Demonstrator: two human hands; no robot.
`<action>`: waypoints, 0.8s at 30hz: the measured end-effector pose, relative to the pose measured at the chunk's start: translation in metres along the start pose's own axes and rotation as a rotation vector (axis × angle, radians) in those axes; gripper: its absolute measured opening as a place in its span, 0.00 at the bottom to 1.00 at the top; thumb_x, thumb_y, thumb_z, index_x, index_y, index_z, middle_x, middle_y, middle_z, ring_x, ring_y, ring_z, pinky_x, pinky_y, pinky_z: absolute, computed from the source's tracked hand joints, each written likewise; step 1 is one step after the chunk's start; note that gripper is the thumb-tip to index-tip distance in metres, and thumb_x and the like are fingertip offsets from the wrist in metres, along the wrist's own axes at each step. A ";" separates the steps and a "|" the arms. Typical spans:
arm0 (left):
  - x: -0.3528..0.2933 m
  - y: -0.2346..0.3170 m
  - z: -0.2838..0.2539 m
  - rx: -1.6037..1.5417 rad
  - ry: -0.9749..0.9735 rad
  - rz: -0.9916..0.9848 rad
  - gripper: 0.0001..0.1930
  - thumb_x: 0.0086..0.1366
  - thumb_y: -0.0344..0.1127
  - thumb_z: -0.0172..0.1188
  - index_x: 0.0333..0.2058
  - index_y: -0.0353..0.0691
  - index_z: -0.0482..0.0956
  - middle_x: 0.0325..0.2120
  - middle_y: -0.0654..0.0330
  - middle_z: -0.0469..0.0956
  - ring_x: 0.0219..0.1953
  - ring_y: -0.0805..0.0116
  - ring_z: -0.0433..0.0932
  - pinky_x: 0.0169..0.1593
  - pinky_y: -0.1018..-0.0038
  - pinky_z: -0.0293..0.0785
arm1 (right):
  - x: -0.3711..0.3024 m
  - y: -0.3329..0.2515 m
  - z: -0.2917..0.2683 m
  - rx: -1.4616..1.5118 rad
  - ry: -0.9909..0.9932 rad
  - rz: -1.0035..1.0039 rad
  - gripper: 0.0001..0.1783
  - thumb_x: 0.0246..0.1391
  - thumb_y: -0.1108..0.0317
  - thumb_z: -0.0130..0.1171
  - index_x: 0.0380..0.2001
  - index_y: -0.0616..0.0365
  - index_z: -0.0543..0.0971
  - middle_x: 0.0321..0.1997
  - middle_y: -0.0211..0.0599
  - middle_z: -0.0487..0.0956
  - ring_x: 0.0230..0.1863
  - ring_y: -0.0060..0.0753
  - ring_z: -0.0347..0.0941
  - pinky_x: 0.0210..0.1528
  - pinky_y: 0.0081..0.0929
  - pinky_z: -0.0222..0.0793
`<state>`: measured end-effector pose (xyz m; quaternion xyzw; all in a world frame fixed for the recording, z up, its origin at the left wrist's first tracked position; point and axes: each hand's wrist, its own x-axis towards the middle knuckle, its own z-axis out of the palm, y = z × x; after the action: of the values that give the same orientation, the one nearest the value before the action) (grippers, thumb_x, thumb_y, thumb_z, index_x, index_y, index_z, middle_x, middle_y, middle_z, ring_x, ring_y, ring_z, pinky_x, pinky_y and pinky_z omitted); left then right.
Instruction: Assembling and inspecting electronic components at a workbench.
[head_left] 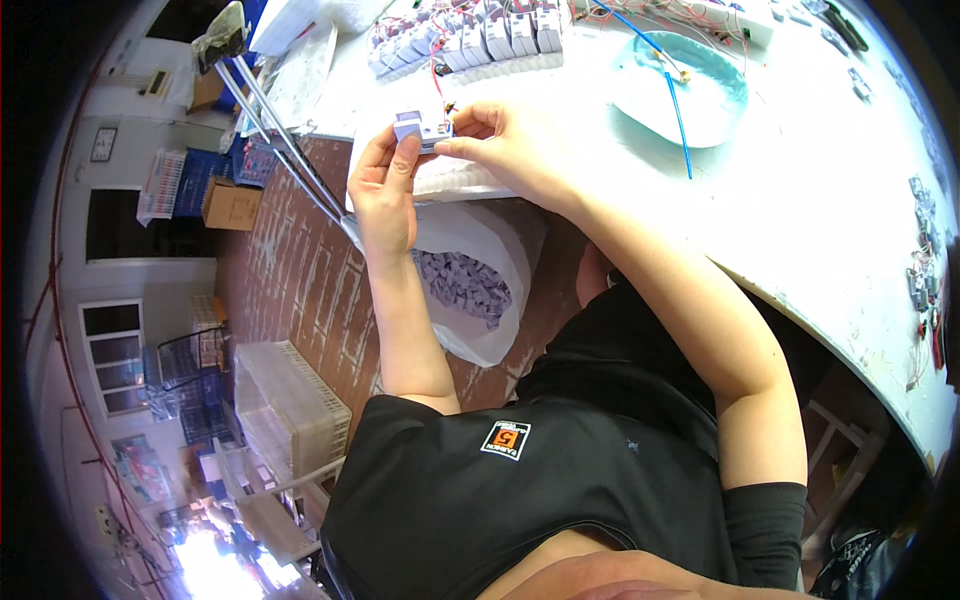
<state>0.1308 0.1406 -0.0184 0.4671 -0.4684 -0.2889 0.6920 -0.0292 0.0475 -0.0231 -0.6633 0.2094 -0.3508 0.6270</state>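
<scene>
My left hand (383, 195) pinches a small white plastic housing (408, 126) between thumb and fingers, above the table's near left edge. On the housing's right side, my right hand (512, 148) has its thumb and index finger closed on it, close to a small dark part. Red wire (437, 78) rises from there toward a row of similar white housings (490, 42) standing just beyond. What exactly the right fingertips grip is too small to make out. Below my hands lies a white foam tray (455, 180), partly hidden.
A teal dish (735, 105) with thin blue brushes (678, 125) stands right of the housings. Under the table edge hangs a white bag (487, 347) of small pale pieces. Metal lamp arms (285, 140) stand at left. Wired parts (920, 265) line the far right edge.
</scene>
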 end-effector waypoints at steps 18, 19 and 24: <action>0.001 0.005 -0.006 0.031 -0.039 -0.004 0.21 0.66 0.26 0.64 0.56 0.30 0.73 0.46 0.58 0.79 0.48 0.73 0.77 0.55 0.75 0.72 | 0.001 -0.002 0.005 -0.070 0.044 -0.048 0.17 0.53 0.65 0.69 0.43 0.64 0.81 0.40 0.41 0.84 0.43 0.31 0.81 0.51 0.27 0.73; 0.002 0.005 -0.006 0.056 -0.048 0.011 0.21 0.66 0.26 0.64 0.56 0.30 0.73 0.45 0.59 0.79 0.48 0.73 0.77 0.55 0.75 0.72 | 0.000 -0.003 0.005 -0.093 0.047 -0.056 0.17 0.53 0.65 0.69 0.43 0.63 0.81 0.40 0.41 0.84 0.43 0.31 0.81 0.51 0.27 0.73; 0.001 0.002 -0.012 0.012 -0.075 0.049 0.17 0.64 0.26 0.66 0.51 0.31 0.74 0.44 0.60 0.79 0.47 0.74 0.76 0.54 0.77 0.71 | 0.000 -0.006 0.003 -0.123 0.008 -0.045 0.18 0.52 0.65 0.70 0.44 0.61 0.81 0.40 0.40 0.85 0.43 0.31 0.82 0.51 0.28 0.74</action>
<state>0.1422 0.1454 -0.0181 0.4484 -0.5073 -0.2863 0.6780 -0.0277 0.0507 -0.0174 -0.7036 0.2180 -0.3538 0.5764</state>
